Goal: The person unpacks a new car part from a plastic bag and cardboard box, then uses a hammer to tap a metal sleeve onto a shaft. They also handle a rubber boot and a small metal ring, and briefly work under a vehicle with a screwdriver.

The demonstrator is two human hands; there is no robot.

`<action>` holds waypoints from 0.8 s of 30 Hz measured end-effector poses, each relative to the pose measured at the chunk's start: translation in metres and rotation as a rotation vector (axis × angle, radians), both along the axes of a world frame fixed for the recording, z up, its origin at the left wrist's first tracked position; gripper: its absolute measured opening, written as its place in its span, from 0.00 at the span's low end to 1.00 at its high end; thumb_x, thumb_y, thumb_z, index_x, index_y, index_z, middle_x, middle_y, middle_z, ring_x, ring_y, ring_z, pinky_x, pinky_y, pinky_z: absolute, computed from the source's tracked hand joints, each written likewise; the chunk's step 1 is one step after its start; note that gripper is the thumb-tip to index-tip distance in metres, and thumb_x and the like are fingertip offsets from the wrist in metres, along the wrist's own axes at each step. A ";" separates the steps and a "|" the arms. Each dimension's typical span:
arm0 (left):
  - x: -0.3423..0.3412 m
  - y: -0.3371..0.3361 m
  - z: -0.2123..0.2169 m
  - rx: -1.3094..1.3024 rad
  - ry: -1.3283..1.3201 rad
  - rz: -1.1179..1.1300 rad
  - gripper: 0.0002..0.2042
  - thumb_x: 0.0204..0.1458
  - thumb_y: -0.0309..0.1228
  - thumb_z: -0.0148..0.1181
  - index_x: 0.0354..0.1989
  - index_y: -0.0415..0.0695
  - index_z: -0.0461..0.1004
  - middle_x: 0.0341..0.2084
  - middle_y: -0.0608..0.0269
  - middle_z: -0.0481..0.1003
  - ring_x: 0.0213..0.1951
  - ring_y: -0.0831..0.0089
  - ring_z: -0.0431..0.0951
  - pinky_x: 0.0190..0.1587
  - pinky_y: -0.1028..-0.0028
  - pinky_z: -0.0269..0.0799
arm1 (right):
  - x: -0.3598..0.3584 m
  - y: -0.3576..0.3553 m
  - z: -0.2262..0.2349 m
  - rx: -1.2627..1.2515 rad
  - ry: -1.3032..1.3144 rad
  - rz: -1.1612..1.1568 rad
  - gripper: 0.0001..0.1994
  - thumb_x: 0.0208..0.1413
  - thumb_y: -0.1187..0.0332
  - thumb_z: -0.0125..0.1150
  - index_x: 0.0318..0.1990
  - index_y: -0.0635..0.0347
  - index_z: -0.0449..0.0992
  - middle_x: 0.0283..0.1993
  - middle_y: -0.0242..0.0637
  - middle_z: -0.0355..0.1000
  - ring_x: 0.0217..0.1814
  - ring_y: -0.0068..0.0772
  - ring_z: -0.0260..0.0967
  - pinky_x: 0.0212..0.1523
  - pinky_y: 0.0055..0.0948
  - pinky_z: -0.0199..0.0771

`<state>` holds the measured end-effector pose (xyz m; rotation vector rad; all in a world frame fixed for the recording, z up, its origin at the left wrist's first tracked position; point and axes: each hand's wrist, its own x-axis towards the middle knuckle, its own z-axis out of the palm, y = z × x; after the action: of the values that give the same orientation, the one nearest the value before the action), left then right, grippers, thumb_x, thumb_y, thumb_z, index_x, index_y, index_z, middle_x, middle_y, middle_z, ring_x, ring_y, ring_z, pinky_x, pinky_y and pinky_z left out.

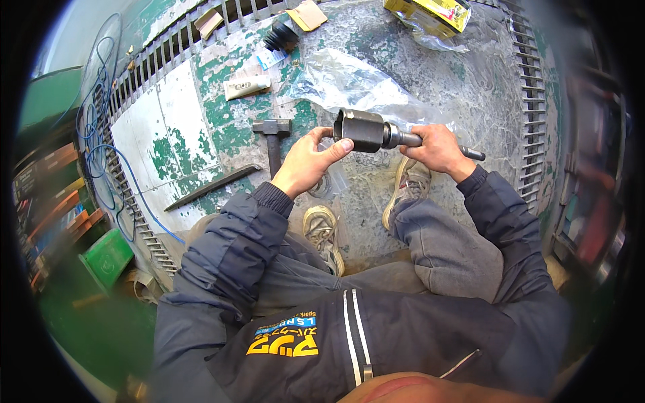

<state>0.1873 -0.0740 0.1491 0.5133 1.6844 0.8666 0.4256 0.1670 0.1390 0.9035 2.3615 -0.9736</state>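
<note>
Across the front of me lies a dark metal CV joint (363, 131), a hollow cup at its left end and a long shaft (403, 139) running to the right. My right hand (440, 149) is wrapped round the shaft. At the cup's open end is my left hand (314, 160), thumb on the near rim and fingers partly hidden behind it. A hammer (273, 127) with a dark head lies on the floor left of the joint. Beside it rests a long flat metal bar with a pointed end (211, 188). Beyond the joint spreads a clear plastic bag (356, 77).
A white tube (246, 86), a black rubber boot (281, 38), a blue-and-white packet (271, 60) and cardboard pieces (308, 15) lie farther off. At the far right is a yellow box (433, 15). Blue hose (127, 164) coils over the left floor grating; another grating (533, 121) runs right.
</note>
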 end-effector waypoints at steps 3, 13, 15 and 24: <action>-0.001 -0.004 -0.003 -0.071 0.060 -0.048 0.43 0.58 0.58 0.74 0.66 0.29 0.74 0.51 0.42 0.81 0.55 0.58 0.81 0.61 0.63 0.74 | -0.001 -0.001 -0.007 -0.038 -0.003 -0.065 0.16 0.53 0.52 0.76 0.36 0.54 0.87 0.32 0.46 0.83 0.38 0.54 0.83 0.42 0.49 0.80; 0.001 0.011 0.021 -0.128 0.103 -0.183 0.37 0.53 0.52 0.78 0.65 0.37 0.79 0.45 0.41 0.84 0.47 0.54 0.85 0.56 0.59 0.79 | 0.011 0.008 0.016 -0.183 0.268 -0.108 0.13 0.52 0.60 0.78 0.33 0.59 0.85 0.28 0.47 0.80 0.29 0.48 0.78 0.35 0.40 0.77; 0.003 0.015 0.025 -0.129 0.086 -0.176 0.36 0.55 0.51 0.77 0.65 0.38 0.79 0.48 0.38 0.85 0.51 0.52 0.86 0.59 0.58 0.79 | 0.011 0.014 0.031 -0.194 0.389 -0.070 0.11 0.50 0.63 0.79 0.36 0.59 0.87 0.30 0.44 0.82 0.29 0.44 0.79 0.36 0.37 0.79; 0.007 0.018 0.028 -0.126 0.072 -0.206 0.34 0.56 0.51 0.77 0.64 0.38 0.80 0.47 0.40 0.85 0.51 0.53 0.86 0.58 0.59 0.80 | 0.009 0.033 0.064 -0.230 0.639 0.061 0.13 0.52 0.68 0.77 0.45 0.59 0.89 0.42 0.40 0.87 0.45 0.43 0.84 0.49 0.38 0.82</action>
<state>0.1942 -0.0559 0.1769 0.6259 1.7047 0.5955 0.4342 0.2003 0.2034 0.4680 2.6676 -1.6602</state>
